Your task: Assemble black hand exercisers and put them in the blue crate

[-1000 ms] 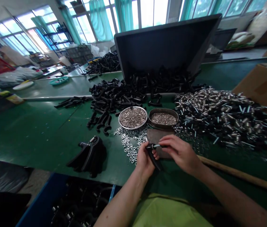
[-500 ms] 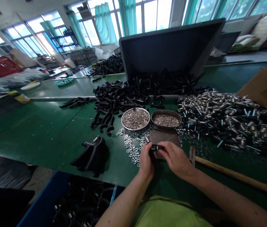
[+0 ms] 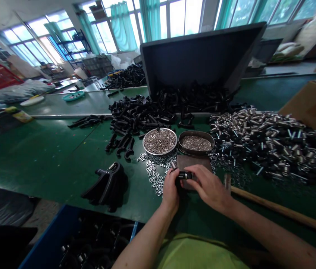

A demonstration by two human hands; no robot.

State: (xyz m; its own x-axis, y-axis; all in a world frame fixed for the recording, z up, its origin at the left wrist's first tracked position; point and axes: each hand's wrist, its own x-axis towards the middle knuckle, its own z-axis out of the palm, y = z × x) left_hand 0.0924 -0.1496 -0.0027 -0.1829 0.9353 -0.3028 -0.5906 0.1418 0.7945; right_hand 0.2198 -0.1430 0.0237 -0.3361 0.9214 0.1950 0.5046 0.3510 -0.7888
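Got the head cam up on my screen, and here's what I'm seeing. The left hand [image 3: 170,190] is curled closed around a small black plastic part with a short steel sleeve in it [image 3: 185,175], and the right hand [image 3: 209,188] comes in from the right, pinching that same sleeve between thumb and fingertips. The part sits between the two hands, just above a flat brown rectangular plate [image 3: 194,161] on the green bench [image 3: 40,157], though I can't tell if it touches the plate.

Just past the hands, a round steel tray of tiny silver pins [image 3: 159,141] sits beside a dark oval metal dish of more small silver bits [image 3: 196,143]. Shiny little nuts and washers [image 3: 153,173] are scattered near the left hand. Behind those is a big heap of curved black plastic parts [image 3: 138,116], spilling out below a tilted dark bin [image 3: 199,59]. To the right there's a large pile of chrome sleeves mixed with black pieces [image 3: 264,144], and a cardboard box [image 3: 314,108] at the far right. A steel-headed hammer with a long wooden handle [image 3: 281,211] lies near the right arm. A small stack of black assembled parts [image 3: 109,186] sits left, and a blue crate of black parts [image 3: 48,235] is down at the near edge.
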